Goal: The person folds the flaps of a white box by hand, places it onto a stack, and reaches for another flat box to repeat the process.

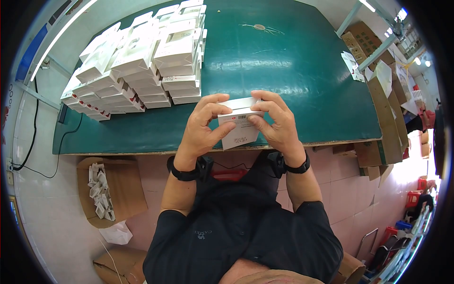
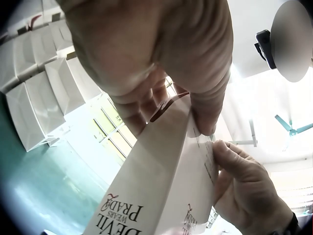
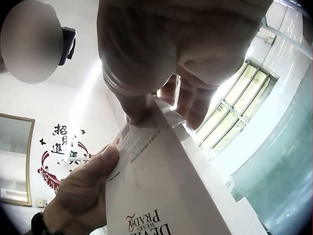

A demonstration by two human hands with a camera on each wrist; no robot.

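Note:
A white printed carton (image 1: 240, 135) is held upright at the near edge of the green table, between both hands. My left hand (image 1: 204, 124) grips its upper left corner, thumb on the near face and fingers over the top. On the upper right corner, my right hand (image 1: 276, 120) pinches in the same way. A white top flap (image 1: 240, 102) shows between the fingertips. Dark and red lettering, including "Prada", marks the carton's faces (image 2: 164, 181) in the left wrist view. Near the right thumb in the right wrist view, small print and a barcode (image 3: 125, 132) are visible.
Stacks of white cartons (image 1: 137, 61) stand at the table's back left. A tangle of pale strands (image 1: 260, 27) lies on the green tabletop (image 1: 283, 85). An open cardboard box (image 1: 127, 189) with white pieces sits on the floor at left. More cardboard (image 1: 378, 113) lines the right side.

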